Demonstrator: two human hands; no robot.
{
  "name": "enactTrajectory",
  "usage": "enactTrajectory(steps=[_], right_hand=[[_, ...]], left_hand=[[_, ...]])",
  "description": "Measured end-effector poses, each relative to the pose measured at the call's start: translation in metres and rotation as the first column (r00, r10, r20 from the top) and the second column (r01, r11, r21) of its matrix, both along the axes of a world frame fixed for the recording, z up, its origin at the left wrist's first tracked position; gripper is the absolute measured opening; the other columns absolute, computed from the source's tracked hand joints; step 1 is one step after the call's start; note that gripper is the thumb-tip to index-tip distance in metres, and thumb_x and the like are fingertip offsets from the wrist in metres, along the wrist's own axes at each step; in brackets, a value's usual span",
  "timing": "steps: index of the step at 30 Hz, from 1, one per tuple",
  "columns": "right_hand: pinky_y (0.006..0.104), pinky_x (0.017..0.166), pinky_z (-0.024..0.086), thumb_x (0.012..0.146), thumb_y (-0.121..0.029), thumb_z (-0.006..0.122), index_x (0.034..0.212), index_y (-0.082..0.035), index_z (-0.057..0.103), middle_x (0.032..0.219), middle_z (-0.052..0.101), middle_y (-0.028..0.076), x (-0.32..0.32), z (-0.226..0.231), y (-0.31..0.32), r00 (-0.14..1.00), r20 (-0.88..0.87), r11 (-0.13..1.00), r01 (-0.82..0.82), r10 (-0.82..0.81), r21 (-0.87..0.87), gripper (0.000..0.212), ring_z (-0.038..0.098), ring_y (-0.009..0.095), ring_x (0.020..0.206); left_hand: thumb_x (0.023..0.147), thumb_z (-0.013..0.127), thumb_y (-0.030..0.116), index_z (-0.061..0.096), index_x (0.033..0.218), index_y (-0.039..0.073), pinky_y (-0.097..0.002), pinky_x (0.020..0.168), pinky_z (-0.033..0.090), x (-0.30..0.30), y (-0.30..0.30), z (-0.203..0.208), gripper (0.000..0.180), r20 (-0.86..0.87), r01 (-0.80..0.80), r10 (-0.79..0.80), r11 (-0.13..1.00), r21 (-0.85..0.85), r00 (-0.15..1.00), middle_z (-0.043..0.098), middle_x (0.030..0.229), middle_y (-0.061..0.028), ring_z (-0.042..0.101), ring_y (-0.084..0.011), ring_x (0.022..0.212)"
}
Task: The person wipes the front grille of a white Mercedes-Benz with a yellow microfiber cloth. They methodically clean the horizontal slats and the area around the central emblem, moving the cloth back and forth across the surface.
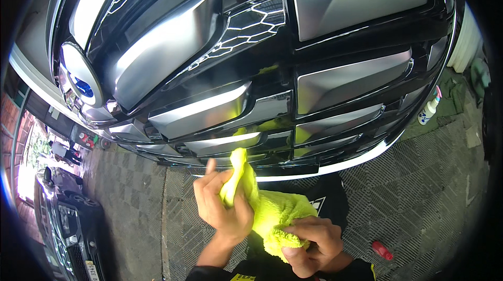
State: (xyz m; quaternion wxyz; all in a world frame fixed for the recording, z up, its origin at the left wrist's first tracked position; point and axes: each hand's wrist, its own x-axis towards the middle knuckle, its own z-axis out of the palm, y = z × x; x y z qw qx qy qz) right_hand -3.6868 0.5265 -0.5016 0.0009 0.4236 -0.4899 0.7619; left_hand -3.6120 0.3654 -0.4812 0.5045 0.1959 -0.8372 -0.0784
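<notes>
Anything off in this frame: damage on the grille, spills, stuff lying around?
No damage or spills show on the chrome grille. Both hands, left hand and right hand, grip the yellow cloth. The only strays: a small red object lying loose on the floor tiles, and a white bottle standing by the bumper corner.

Fluffy yellow microfibre cloth [267,213], glossy black plastic grille [272,61] with satin chrome slats [346,84], textured grey floor tiles [419,192]

- Below me lies a grey paved floor [419,197] of patterned blocks.
- A small red bottle [382,250] lies on it.
- A white spray bottle [428,110] stands on it.
</notes>
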Motion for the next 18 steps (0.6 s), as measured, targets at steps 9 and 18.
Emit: enactTrajectory(steps=[9, 18], right_hand=[[0.0302, 0.069, 0.058, 0.091, -0.013, 0.075, 0.118, 0.003, 0.074, 0.091, 0.079, 0.014, -0.031, 0.003, -0.01, 0.89, 0.323, 0.921, -0.373, 0.322, 0.109, 0.031, 0.075, 0.017, 0.075], [0.0366, 0.07, 0.061, 0.091, -0.01, 0.071, 0.13, 0.001, 0.072, 0.096, 0.078, 0.019, -0.028, 0.009, -0.017, 0.882, 0.013, 0.851, -0.458, 0.471, 0.258, 0.04, 0.077, 0.03, 0.077]], left_hand=[[0.101, 0.069, 0.012, 0.054, 0.107, 0.001, -0.0275, 0.078, 0.057, 0.03, 0.028, 0.0, 0.019, -0.594, 0.592, -0.052, 0.191, 0.783, 0.803, 0.07, 0.101, -0.0125, 0.067, -0.0138, 0.082], [0.102, 0.063, 0.006, 0.059, 0.11, 0.0, -0.0268, 0.079, 0.054, 0.042, 0.027, 0.001, 0.01, -0.514, 0.527, -0.118, 0.207, 0.824, 0.85, 0.071, 0.102, -0.0101, 0.065, -0.0107, 0.085]])
